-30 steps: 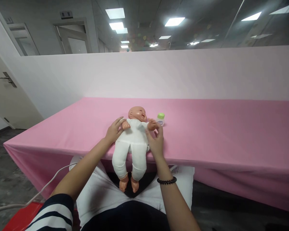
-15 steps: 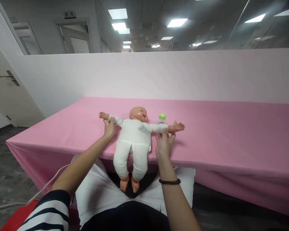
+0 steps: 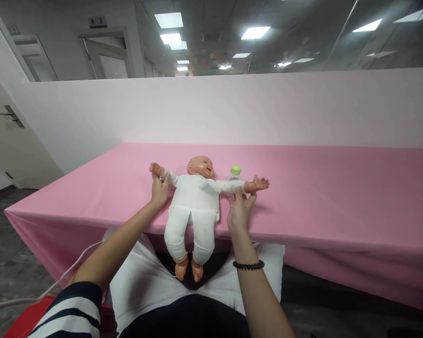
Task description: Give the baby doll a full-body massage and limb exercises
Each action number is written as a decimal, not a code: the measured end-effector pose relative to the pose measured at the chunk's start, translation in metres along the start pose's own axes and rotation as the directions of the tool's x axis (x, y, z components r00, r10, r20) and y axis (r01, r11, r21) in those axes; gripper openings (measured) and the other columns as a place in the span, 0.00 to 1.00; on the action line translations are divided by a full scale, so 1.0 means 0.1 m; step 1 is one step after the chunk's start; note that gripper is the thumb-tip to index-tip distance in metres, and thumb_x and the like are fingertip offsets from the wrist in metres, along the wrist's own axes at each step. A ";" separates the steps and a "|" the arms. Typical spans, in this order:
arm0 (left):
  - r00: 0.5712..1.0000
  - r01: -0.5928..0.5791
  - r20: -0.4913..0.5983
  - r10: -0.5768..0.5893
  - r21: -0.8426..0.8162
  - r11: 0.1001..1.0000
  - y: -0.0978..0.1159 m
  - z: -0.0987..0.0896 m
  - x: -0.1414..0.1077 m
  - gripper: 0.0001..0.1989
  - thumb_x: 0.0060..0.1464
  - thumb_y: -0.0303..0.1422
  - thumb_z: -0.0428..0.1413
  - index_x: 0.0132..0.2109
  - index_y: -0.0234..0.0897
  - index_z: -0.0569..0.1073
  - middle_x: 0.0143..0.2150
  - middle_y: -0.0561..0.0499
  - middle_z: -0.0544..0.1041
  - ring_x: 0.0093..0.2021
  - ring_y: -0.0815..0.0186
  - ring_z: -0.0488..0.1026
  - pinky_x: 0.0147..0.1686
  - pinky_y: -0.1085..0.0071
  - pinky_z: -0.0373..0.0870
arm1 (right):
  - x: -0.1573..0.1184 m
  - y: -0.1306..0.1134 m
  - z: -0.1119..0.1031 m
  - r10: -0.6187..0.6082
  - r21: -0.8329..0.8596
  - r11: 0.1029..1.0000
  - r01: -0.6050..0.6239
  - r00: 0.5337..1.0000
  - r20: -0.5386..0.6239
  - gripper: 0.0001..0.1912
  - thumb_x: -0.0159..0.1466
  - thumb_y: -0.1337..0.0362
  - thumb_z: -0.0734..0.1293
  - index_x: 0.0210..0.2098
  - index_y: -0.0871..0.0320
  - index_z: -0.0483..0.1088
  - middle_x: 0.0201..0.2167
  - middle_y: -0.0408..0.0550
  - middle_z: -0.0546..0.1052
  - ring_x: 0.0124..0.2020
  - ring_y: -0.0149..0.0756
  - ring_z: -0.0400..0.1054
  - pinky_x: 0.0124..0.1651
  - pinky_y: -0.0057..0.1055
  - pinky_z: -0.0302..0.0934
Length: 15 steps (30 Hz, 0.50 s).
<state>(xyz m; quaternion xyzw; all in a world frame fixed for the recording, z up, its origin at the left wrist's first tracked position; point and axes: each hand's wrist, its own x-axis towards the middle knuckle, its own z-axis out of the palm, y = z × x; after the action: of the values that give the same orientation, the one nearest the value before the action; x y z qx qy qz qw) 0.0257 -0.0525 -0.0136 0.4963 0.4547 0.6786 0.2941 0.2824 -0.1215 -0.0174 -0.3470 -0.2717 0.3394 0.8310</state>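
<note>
A baby doll (image 3: 196, 199) in a white suit lies on its back at the front edge of the pink-covered table (image 3: 324, 197), its legs hanging over the edge and its head tilted right. Both doll arms are spread out sideways. My left hand (image 3: 160, 190) is closed round the doll's arm on the left, near its wrist. On the other side, my right hand (image 3: 240, 209) holds the doll's arm from below, its fingertips partly hidden behind the sleeve. A clear bottle with a green cap (image 3: 235, 172) stands just behind that arm.
A white wall (image 3: 232, 110) with a window above it runs behind the table. At the far left is a door (image 3: 17, 141). A pale cable (image 3: 68, 271) passes beside my left arm, above something red (image 3: 26, 319). My lap is under the table edge.
The doll's arm on the left has shifted slightly inward and up with my left hand. My right hand has barely moved. The view has shifted a little.
</note>
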 end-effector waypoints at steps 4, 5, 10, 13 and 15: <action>0.927 -0.313 0.292 0.233 0.267 0.912 0.11 0.04 -0.14 0.25 0.63 0.40 0.58 0.64 0.42 0.67 0.62 0.41 0.74 0.61 0.55 0.73 0.56 0.60 0.74 | -0.11 -0.02 0.09 -0.154 -0.188 0.961 0.201 0.958 0.240 0.29 0.61 0.56 0.73 0.59 0.51 0.65 0.65 0.53 0.69 0.65 0.43 0.64 0.68 0.49 0.57; 0.888 -0.390 0.375 0.266 0.309 0.867 0.14 0.05 -0.16 0.23 0.64 0.39 0.56 0.64 0.43 0.68 0.64 0.43 0.72 0.63 0.55 0.71 0.59 0.58 0.72 | -0.13 -0.01 0.11 -0.166 -0.224 0.944 0.242 0.936 0.310 0.27 0.61 0.57 0.73 0.58 0.51 0.66 0.64 0.52 0.70 0.65 0.43 0.64 0.69 0.49 0.56; 0.784 -0.571 0.533 0.320 0.414 0.709 0.17 0.04 -0.16 0.23 0.63 0.30 0.53 0.64 0.47 0.72 0.67 0.46 0.69 0.65 0.55 0.69 0.64 0.55 0.68 | -0.14 0.04 0.12 -0.215 -0.336 0.827 0.452 0.805 0.554 0.17 0.62 0.61 0.72 0.51 0.52 0.74 0.60 0.50 0.73 0.67 0.44 0.62 0.72 0.50 0.50; 0.776 -0.583 0.542 0.322 0.422 0.694 0.15 0.03 -0.16 0.23 0.62 0.29 0.54 0.63 0.45 0.73 0.67 0.44 0.69 0.64 0.54 0.70 0.62 0.53 0.70 | -0.12 0.05 0.10 -0.209 -0.369 0.782 0.502 0.769 0.604 0.16 0.60 0.62 0.72 0.49 0.51 0.75 0.60 0.51 0.72 0.68 0.46 0.60 0.73 0.53 0.49; 0.776 -0.576 0.537 0.332 0.389 0.719 0.15 0.04 -0.16 0.22 0.62 0.29 0.54 0.63 0.45 0.73 0.67 0.44 0.70 0.64 0.54 0.70 0.63 0.53 0.69 | -0.12 0.05 0.10 -0.206 -0.362 0.789 0.496 0.769 0.605 0.16 0.60 0.62 0.72 0.49 0.51 0.75 0.59 0.50 0.73 0.68 0.45 0.60 0.73 0.53 0.48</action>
<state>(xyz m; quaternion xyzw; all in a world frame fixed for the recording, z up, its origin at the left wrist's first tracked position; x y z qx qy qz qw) 0.0356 -0.0714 -0.0059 0.7926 0.4081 0.4496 0.0561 0.2667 -0.1238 -0.0174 -0.3824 -0.6330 0.1712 0.6510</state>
